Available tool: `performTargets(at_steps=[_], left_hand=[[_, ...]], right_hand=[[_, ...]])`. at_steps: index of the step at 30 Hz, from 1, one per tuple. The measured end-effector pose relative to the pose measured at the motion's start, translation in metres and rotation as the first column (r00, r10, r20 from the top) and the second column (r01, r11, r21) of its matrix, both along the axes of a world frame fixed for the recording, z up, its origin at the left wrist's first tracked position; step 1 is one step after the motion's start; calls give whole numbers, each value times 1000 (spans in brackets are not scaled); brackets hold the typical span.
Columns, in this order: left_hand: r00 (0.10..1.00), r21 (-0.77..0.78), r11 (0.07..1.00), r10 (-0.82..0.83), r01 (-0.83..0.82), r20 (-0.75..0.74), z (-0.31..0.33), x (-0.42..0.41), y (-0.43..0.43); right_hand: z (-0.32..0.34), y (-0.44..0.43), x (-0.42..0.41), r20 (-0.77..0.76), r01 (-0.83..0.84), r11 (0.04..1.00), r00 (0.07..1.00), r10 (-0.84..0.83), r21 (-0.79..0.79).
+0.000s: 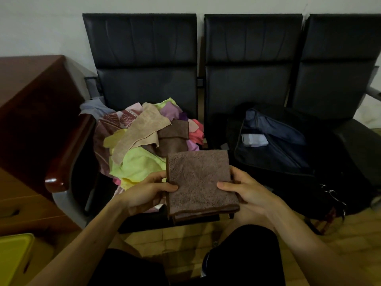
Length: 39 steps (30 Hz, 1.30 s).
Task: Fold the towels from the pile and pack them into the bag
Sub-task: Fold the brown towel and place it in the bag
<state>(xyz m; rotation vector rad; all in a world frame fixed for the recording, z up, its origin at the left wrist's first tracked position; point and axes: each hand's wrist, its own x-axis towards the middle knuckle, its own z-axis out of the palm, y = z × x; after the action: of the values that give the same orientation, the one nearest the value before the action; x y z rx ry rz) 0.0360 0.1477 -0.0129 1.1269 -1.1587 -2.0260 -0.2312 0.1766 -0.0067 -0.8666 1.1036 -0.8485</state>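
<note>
Now, keeping the fold square on its way to the bag

On the left seat [144,58] the pile [142,141] of loose towels lies in a heap, so plenty is left to fold. My left hand [148,191] pinches the left edge of the brown towel [198,180], thumb on top and fingers underneath. The towel is folded into a neat square and held in the air in front of the seats, between pile and bag. My right hand [247,191] pinches the right edge the same way, so my hands are apart with the cloth flat between them. To the right, the bag [288,159] sits open on the next seat [247,69], with a blue piece [274,124] and a pale piece [254,140] inside. I judge the fold finished and packing next. To do it well I should keep both thumbs pressed so the layers do not slip, carry it level to the right, and lay it flat beside the pale piece rather than drop it.
</note>
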Motion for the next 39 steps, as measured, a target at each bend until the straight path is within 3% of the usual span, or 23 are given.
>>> performTargets(at_steps=[4,7,16,20,21,23,26,32,35,39], left_hand=[[1000,-133,991,-17,21,25,4,2,1],[998,-200,979,-28,38,56,6,1,1],[999,-193,981,7,3,48,3,-7,-2],[997,-136,990,52,-43,60,-2,-12,-6],[996,-156,987,54,-42,75,-2,-13,-6],[993,-232,973,37,-11,109,-4,-19,-6],[979,-374,927,54,24,197,-14,-36,-8],[971,-434,899,158,-67,178,-16,-95,-17],[950,-513,856,204,-56,235,-34,-126,-42],[876,-636,763,225,114,426,-55,-183,-92]], right_hand=[[-1,2,-5,83,18,1000,996,-16,-26],[-6,4,-9,56,22,999,998,-20,-31],[-11,4,-11,81,17,999,997,-14,-41],[-8,9,-17,236,-14,999,972,3,45],[-6,10,-17,216,-13,998,976,1,59],[-8,11,-16,28,13,1000,1000,-13,11],[-13,9,-16,-245,60,981,964,-105,-184],[-32,6,-52,-204,369,896,884,-420,-246],[-44,1,-80,-296,325,893,860,-416,-311],[-52,-34,-131,-491,255,880,751,-441,-400]])
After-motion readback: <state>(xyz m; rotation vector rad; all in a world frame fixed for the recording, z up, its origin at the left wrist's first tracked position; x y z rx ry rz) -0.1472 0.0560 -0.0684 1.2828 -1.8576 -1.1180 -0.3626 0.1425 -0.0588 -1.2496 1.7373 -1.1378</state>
